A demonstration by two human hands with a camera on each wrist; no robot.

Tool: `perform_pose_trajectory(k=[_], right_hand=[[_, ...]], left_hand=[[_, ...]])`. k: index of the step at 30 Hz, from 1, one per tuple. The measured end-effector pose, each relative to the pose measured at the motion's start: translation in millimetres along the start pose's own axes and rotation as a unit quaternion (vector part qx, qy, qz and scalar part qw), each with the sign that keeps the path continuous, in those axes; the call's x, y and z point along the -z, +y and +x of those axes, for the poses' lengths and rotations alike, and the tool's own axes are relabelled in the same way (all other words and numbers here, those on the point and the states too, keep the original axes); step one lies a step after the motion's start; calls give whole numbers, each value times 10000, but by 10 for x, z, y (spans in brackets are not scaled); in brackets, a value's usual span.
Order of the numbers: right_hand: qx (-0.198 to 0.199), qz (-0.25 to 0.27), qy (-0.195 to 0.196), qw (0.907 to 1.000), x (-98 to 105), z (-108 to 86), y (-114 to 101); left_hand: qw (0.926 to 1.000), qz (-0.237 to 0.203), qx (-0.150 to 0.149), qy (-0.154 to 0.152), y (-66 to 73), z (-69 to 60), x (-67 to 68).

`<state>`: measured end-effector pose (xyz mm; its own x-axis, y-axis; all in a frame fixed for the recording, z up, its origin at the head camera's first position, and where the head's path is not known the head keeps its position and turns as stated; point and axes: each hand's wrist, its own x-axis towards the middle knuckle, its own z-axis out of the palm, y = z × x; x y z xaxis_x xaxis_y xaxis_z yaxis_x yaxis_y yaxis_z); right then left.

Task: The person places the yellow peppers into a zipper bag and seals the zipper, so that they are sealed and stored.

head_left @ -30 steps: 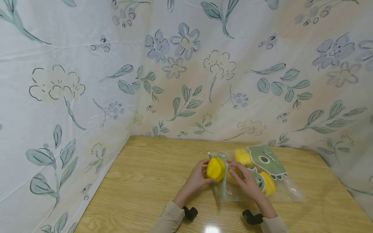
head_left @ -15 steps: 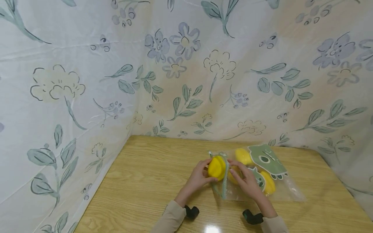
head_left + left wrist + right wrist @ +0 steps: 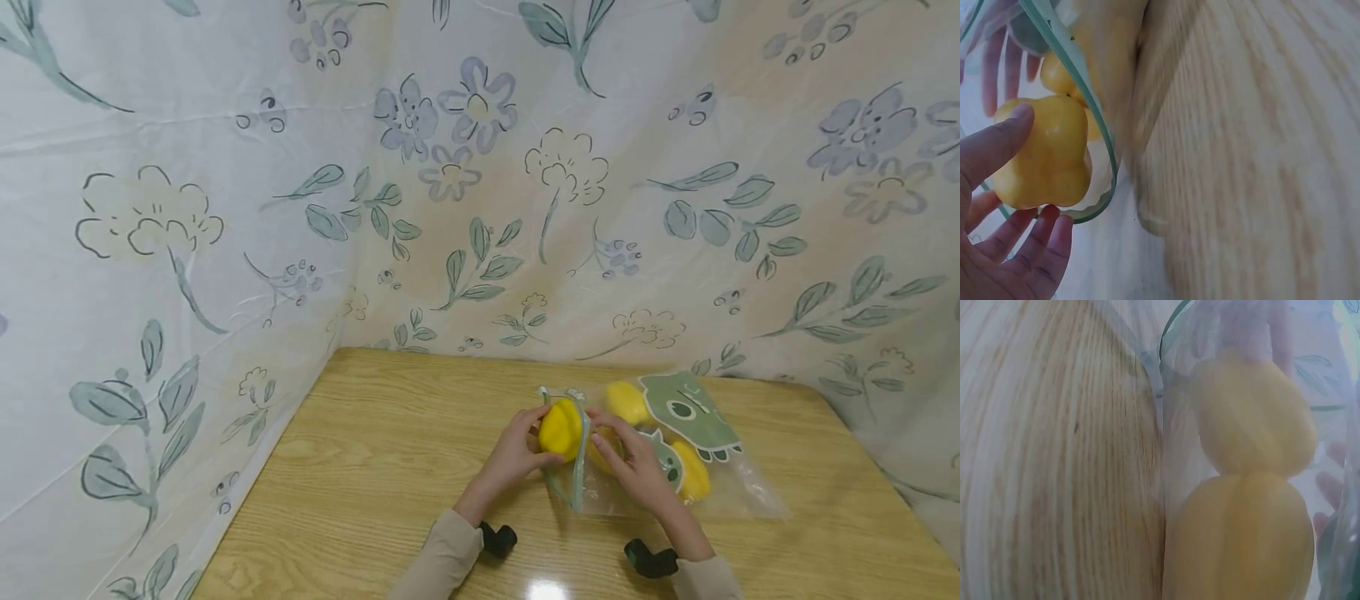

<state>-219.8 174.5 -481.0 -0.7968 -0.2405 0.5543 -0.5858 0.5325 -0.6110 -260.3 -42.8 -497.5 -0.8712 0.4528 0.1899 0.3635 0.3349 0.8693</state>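
Observation:
A yellow bell pepper point(image 3: 560, 429) sits at the mouth of a clear zip bag point(image 3: 753, 496) with green cartoon prints. My left hand point(image 3: 512, 457) grips it from the left, thumb on one side and fingers on the other. In the left wrist view, the green-edged opening curves around this pepper point(image 3: 1047, 153). With its fingers at the bag's opening edge, my right hand point(image 3: 636, 467) holds the bag from the right. More yellow peppers lie inside; the right wrist view shows one pepper point(image 3: 1254, 419) through the plastic. The right fingertips are partly hidden there.
The bag lies on a wooden table point(image 3: 360, 467) backed by a floral cloth point(image 3: 480, 183). Black mounts, one a wrist mount point(image 3: 649, 559), sit by both wrists. Beige sleeves point(image 3: 442, 558) cover the forearms.
My left hand has shifted slightly right with the pepper, which sits a little deeper in the bag's mouth. My right hand stays nearly still at the opening.

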Motion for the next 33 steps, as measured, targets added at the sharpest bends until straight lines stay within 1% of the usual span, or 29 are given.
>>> perform_pose_trajectory(k=[7,10,15,18,22,29,33], right_hand=[[-32,88,-10,10000,9,-9,-7],[-34,79,6,10000,12,-9,-14],[28,115,36,9999,1,-12,-12],[41,95,26,9999,-11,-17,2],[6,57,-40,10000,-16,-19,1],[56,-24,-88,9999,74,57,-398],[99,-73,-63,9999,81,55,-405]], left_hand=[[9996,259,-116,-42,44,47,-1],[9995,262,-132,-76,40,77,-20],[9997,114,-92,-173,21,95,-32],[9997,3,-39,-254,5,76,-15],[9992,-159,-69,-353,-23,47,14],[9978,-526,-126,-373,-100,-1,46],[9966,-733,-77,-372,-129,-18,70]])
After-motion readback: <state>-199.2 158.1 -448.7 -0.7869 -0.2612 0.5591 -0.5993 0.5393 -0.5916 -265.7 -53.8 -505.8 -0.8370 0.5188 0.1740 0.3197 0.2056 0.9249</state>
